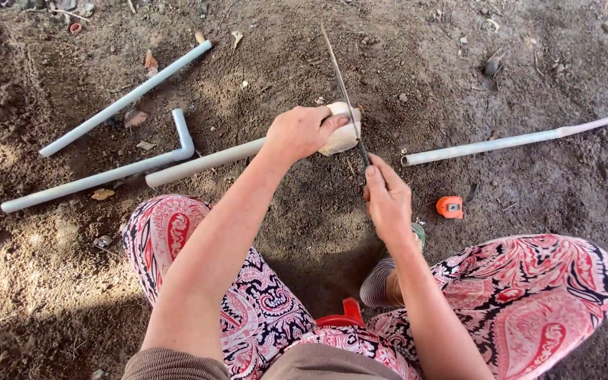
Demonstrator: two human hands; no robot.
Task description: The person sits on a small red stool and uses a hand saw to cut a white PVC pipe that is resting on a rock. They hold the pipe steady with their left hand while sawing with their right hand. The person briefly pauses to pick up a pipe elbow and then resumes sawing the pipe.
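The grey pipe (205,161) is laid on the bare soil (304,42) in the middle of the ground, its long axis running from lower left up to the right, where its end is pinned over a pale stone (341,137). That end is covered by the left hand (300,132), which is closed down over pipe and stone together; the cut face cannot be seen. A thin saw blade (345,95) is held by the right hand (387,200), whose fingers are wrapped shut around its near end. The blade is set crosswise to the pipe, pointing away from the person and slightly left, its tip reaching toward the far edge of the ground. Whether teeth are engaged in the pipe cannot be made out.

A second long pipe (515,141) is noted just to the right, roughly in line with the first, and is cut off at the right edge. An elbowed pipe (107,174) and a straight pipe (124,100) lie toward the left side. An orange tape measure (450,207) rests near the right hand. Patterned red trousers (529,295) fill the near edge; a red object (346,314) between the knees is partly hidden and not identifiable.
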